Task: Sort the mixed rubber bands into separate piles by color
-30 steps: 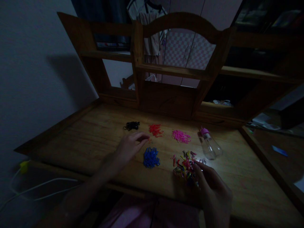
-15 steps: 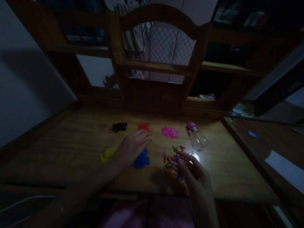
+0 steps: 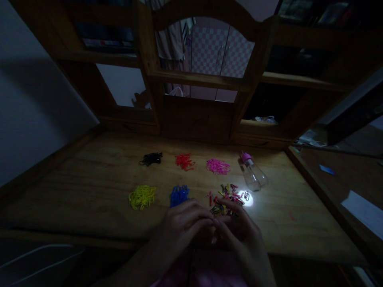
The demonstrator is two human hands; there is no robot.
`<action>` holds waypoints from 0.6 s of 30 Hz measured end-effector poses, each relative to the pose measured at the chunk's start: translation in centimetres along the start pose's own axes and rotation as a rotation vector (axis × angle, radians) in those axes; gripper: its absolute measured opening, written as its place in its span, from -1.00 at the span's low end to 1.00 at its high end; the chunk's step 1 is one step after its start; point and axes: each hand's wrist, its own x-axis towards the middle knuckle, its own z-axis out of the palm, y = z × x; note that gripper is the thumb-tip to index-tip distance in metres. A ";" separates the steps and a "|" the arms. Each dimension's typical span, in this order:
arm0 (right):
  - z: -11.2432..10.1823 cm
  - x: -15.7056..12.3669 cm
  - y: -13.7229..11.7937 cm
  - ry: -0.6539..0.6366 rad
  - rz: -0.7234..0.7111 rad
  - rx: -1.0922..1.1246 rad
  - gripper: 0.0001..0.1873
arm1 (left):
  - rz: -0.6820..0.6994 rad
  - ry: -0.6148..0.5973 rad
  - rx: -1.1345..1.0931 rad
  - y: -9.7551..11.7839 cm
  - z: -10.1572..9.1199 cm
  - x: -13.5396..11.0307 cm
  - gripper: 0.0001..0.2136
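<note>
My left hand (image 3: 184,225) and my right hand (image 3: 242,233) meet at the front of the table, their fingertips pinched together. Whatever sits between the fingers is hidden or too small to make out. Just beyond my right hand lies a mixed pile of small coloured loops (image 3: 230,197) that look like paper clips. A blue pile (image 3: 179,194) is partly covered by my left hand. To its left rests a yellow pile (image 3: 143,196). Farther back are a black pile (image 3: 152,158), a red pile (image 3: 184,161) and a pink pile (image 3: 218,166).
A clear bottle (image 3: 254,175) with a pink cap lies on its side at the right, behind the mixed pile. Wooden shelving (image 3: 197,119) rises along the table's back edge. On the side surface at the right are a white sheet (image 3: 363,211) and a small blue packet (image 3: 326,170).
My left hand has come back from beside the red pile to meet my right hand. My right hand has drawn slightly toward me, and the blue bit in its fingers no longer shows.
</note>
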 end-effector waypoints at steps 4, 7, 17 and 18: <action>-0.5 0.0 0.5 0.092 -0.070 -0.136 -0.49 | -0.012 0.054 0.093 -1.0 -0.1 -1.6 -0.81; -1.7 0.3 0.9 0.165 -0.101 -0.236 -0.55 | -0.013 0.152 0.212 -2.7 -0.9 -2.3 -0.77; -5.2 0.3 0.6 0.385 -0.121 -0.346 -0.54 | -0.008 0.401 0.588 -7.2 -2.0 -2.6 -0.75; -5.7 0.3 0.7 0.395 -0.116 -0.357 -0.53 | 0.009 0.402 0.603 -7.1 -2.1 -2.6 -0.75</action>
